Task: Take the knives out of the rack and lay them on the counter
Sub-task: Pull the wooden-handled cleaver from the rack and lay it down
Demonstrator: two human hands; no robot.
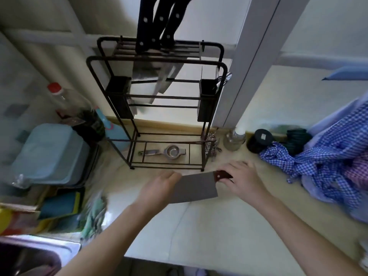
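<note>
A black wire knife rack (157, 104) stands at the back of the pale counter (199, 226). Three black-handled knives (157, 22) stick up from its top slots, their blades hanging down inside. Just in front of the rack, a cleaver (196, 187) with a wide grey blade and a dark red-brown handle lies low over the counter. My right hand (242, 179) is closed over the handle. My left hand (159, 189) rests at the blade's far end, fingers touching it. I cannot tell whether the blade touches the counter.
A metal squeezer (169, 152) lies on the rack's base. A bottle with a red cap (75, 110) and a light blue tub (51, 154) stand left. A glass jar (235, 139), a black lid (260, 140) and blue checked cloth (326, 164) are right. The sink (35, 255) is bottom left.
</note>
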